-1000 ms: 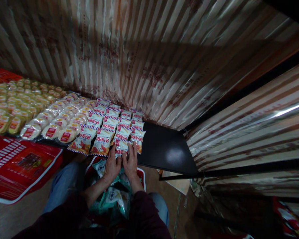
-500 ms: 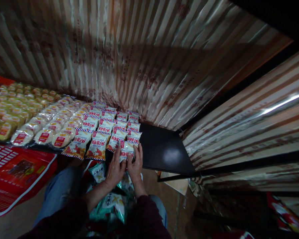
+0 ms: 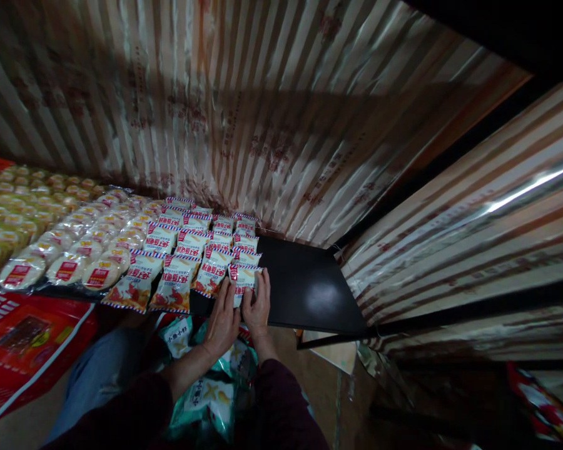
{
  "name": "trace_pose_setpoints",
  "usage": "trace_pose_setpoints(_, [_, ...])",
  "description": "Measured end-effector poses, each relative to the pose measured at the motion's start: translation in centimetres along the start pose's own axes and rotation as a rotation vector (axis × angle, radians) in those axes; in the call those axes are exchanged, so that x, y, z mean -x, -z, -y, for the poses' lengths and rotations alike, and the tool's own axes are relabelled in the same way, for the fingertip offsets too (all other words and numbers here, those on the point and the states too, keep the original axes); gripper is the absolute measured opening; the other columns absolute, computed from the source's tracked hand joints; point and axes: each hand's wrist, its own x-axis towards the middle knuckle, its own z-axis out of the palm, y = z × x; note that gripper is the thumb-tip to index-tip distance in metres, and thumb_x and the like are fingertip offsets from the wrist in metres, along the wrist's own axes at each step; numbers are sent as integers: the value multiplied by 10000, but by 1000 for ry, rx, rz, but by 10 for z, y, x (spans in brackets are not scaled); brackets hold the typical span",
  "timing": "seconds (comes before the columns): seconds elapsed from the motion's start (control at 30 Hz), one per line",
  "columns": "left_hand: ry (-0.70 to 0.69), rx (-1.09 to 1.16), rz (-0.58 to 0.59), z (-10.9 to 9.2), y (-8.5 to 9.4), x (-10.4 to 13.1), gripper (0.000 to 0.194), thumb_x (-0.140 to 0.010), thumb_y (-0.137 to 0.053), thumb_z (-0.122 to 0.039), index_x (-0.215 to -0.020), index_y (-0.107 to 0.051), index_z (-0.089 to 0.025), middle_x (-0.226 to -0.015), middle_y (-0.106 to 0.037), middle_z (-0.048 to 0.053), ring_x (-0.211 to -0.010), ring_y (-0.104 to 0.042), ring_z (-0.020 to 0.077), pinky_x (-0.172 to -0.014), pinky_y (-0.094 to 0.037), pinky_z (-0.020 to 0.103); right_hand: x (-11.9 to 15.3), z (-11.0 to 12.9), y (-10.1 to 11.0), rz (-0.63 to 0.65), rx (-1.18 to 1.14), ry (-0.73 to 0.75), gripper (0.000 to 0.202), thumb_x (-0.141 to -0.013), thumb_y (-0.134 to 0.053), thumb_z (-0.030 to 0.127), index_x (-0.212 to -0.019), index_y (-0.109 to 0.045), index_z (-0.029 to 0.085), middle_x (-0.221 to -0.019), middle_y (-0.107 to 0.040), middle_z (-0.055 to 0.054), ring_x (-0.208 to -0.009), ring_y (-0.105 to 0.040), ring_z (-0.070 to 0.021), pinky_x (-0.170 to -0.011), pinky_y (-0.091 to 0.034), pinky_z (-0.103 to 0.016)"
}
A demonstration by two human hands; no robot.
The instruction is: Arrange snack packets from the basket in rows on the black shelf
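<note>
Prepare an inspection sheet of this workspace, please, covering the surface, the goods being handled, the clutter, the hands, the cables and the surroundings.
Surface: black shelf, glossy toward its right end.
Goods: front packet between the two hands; similar packets in rows behind and to the left.
Clutter: wrapped round cakes further left; green bags below the shelf; red basket at lower left.
Hands: left hand at the packet's left side, right hand at its right.
Cables: nothing seen for certain; a thin string or wire at the shelf's far right corner.
Surroundings: striped sheeting behind and right.
</note>
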Motion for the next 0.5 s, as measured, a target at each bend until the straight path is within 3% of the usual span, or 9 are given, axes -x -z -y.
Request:
trace_pose_setpoints(0.23, [-153,-167,-55,0,-5,-3,613,-879,-371,-85,-1458,-182,-153,-1563,-18,168,-1432,-57,314,-1088,-305,549,1,0,1,41,-61,-184,620,-905,-425,439,-1425,-281,134,-1463,-349,-175,-1363,-328,-257,-1090,-319,-497])
trace_pose_setpoints(0.5, [-208,-240,-65,0,-6,-10,581,-909,-400,-209,-1448,-209,-107,-1563,-11,174,-1433,-46,327,-1097,-291,528,-9,-8,3,142,-201,-389,725,-872,-447,517,-1451,-245,130,-1485,-328,-159,-1371,-313,-256,-1110,-280,-459])
